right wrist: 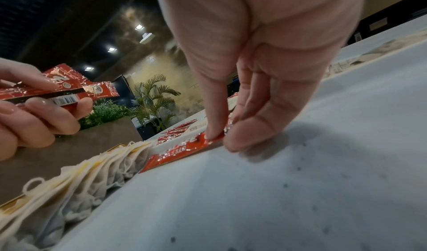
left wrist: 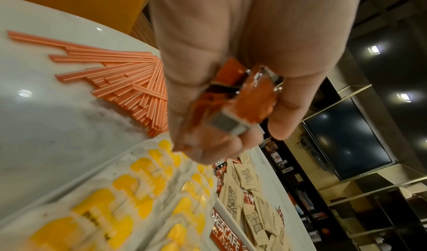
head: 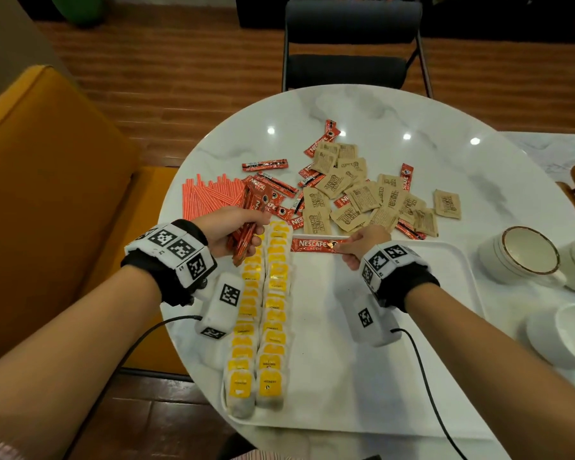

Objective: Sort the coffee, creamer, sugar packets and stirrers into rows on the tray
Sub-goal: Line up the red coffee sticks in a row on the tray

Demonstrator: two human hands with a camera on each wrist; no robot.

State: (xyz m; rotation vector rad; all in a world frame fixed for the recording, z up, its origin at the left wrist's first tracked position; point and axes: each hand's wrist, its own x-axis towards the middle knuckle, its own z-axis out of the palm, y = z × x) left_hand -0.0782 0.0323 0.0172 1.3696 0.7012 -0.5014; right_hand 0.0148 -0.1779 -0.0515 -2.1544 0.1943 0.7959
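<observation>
My left hand (head: 236, 232) grips a bundle of red Nescafe coffee sticks (head: 248, 227) above the far left corner of the white tray (head: 412, 343). In the left wrist view the fingers curl round that bundle (left wrist: 251, 97). My right hand (head: 342, 249) pinches the end of one coffee stick (head: 312, 244) lying flat along the tray's far edge; thumb and forefinger press on this stick (right wrist: 180, 152). Two rows of yellow-tagged white packets (head: 273, 310) fill the tray's left side. Orange stirrers (head: 210, 194), brown sugar packets (head: 362, 194) and loose coffee sticks lie on the table beyond.
The round white marble table (head: 379, 111) carries stacked white cups (head: 525, 254) and bowls (head: 565, 333) at the right. A black chair (head: 349, 44) stands at the far side, a yellow seat (head: 47, 161) at the left. The tray's middle and right are bare.
</observation>
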